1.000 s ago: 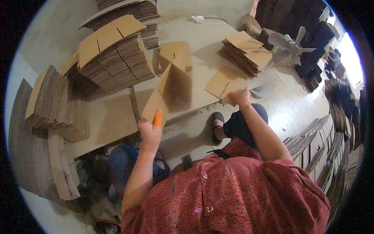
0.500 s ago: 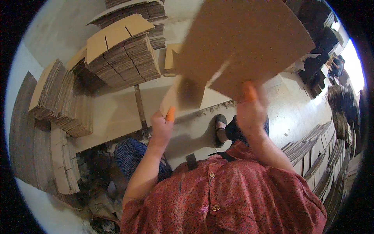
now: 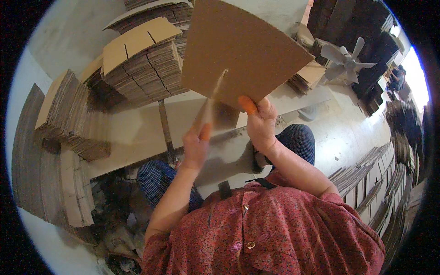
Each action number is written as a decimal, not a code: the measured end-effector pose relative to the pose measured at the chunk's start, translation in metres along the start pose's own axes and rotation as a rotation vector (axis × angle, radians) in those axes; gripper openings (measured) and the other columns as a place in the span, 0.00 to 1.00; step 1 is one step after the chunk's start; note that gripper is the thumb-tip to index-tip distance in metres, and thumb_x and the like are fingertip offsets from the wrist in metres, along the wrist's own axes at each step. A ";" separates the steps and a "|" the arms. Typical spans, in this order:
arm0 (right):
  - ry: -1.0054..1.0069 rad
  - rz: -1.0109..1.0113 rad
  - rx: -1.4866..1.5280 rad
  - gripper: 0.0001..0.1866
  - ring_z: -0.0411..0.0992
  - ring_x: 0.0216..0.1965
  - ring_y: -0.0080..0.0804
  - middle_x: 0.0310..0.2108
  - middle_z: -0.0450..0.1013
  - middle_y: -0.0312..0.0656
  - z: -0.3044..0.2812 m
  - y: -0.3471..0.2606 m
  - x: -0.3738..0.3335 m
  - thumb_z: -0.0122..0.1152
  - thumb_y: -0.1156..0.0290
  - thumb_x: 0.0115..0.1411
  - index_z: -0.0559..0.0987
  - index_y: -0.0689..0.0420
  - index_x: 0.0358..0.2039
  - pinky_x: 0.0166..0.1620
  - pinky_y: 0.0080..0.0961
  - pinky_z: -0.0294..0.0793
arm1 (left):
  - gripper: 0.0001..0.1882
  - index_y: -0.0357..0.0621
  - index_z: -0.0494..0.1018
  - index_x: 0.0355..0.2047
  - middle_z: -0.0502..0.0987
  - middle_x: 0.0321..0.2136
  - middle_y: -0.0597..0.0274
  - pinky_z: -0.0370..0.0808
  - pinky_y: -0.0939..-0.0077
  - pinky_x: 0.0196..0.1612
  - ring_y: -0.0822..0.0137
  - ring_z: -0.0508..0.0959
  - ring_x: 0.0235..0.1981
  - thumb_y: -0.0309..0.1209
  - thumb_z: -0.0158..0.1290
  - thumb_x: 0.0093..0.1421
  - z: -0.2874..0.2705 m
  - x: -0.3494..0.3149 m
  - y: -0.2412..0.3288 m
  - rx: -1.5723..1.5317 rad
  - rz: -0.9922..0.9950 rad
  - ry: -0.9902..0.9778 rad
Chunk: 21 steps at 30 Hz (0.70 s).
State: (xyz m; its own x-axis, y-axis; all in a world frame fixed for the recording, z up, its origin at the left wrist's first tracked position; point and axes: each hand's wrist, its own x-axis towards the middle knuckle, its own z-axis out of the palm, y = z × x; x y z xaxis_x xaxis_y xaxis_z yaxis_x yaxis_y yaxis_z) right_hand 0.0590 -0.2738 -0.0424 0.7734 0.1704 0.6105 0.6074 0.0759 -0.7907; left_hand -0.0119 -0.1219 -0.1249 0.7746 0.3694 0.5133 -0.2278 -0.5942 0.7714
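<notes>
My right hand point(image 3: 261, 121) grips the lower edge of a large brown cardboard sheet point(image 3: 243, 50), its orange-covered thumb on the near face. The sheet is held up and tilted in front of me. A narrow pale slit runs up from its lower edge. My left hand point(image 3: 196, 144), also with an orange thumb cover, is closed on a second cardboard piece point(image 3: 225, 115), blurred and partly hidden behind the large sheet. The second piece meets the slit area; whether the two are interlocked I cannot tell.
Tall stacks of slotted cardboard point(image 3: 142, 64) stand on the low pale table point(image 3: 133, 137) at left, with more stacks point(image 3: 68, 114) by the wall. A fan point(image 3: 348, 62) stands at back right. Cardboard bundles point(image 3: 366, 178) line the right side. A person point(image 3: 396, 78) is far off.
The large sheet has swung left and down with my right hand, toward the piece in my left hand. My left hand has shifted slightly right. The fan has come into view.
</notes>
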 end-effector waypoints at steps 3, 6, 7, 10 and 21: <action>0.002 0.003 0.148 0.09 0.69 0.35 0.21 0.33 0.76 0.37 0.002 -0.001 0.002 0.53 0.78 0.57 0.75 0.60 0.39 0.39 0.22 0.69 | 0.16 0.41 0.71 0.47 0.75 0.41 0.48 0.71 0.67 0.45 0.52 0.76 0.43 0.29 0.49 0.59 0.003 0.005 0.005 0.005 0.106 0.061; -0.020 -0.004 0.113 0.09 0.68 0.34 0.20 0.32 0.75 0.35 -0.002 0.004 0.001 0.54 0.78 0.57 0.76 0.60 0.38 0.38 0.21 0.69 | 0.17 0.41 0.70 0.48 0.74 0.45 0.50 0.67 0.68 0.50 0.55 0.73 0.47 0.31 0.48 0.59 0.004 0.004 0.003 -0.016 0.071 0.026; -0.018 -0.002 0.114 0.08 0.68 0.33 0.19 0.31 0.74 0.33 -0.001 0.004 0.002 0.55 0.78 0.57 0.76 0.60 0.38 0.37 0.19 0.68 | 0.18 0.41 0.69 0.49 0.73 0.47 0.51 0.65 0.68 0.52 0.57 0.72 0.49 0.33 0.48 0.59 0.004 0.004 0.002 -0.034 0.037 0.005; -0.016 -0.007 0.035 0.08 0.67 0.32 0.18 0.30 0.74 0.31 -0.003 0.007 0.002 0.56 0.79 0.56 0.77 0.60 0.38 0.36 0.18 0.68 | 0.17 0.38 0.70 0.47 0.75 0.44 0.53 0.67 0.70 0.50 0.59 0.74 0.46 0.30 0.49 0.58 0.003 0.000 0.000 0.019 -0.025 -0.015; -0.175 0.087 -0.153 0.07 0.67 0.26 0.23 0.28 0.75 0.49 -0.006 0.067 -0.032 0.55 0.79 0.54 0.76 0.61 0.35 0.31 0.25 0.69 | 0.12 0.36 0.72 0.40 0.77 0.32 0.50 0.72 0.68 0.35 0.54 0.78 0.33 0.28 0.51 0.57 0.011 0.001 -0.008 -0.112 -0.018 0.043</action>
State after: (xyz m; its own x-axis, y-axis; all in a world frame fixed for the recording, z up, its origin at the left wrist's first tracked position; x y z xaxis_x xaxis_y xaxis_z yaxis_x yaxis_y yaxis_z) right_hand 0.0761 -0.2799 -0.1141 0.7890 0.3381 0.5130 0.5706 -0.0938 -0.8158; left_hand -0.0026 -0.1245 -0.1351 0.7537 0.4107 0.5131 -0.2807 -0.5047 0.8164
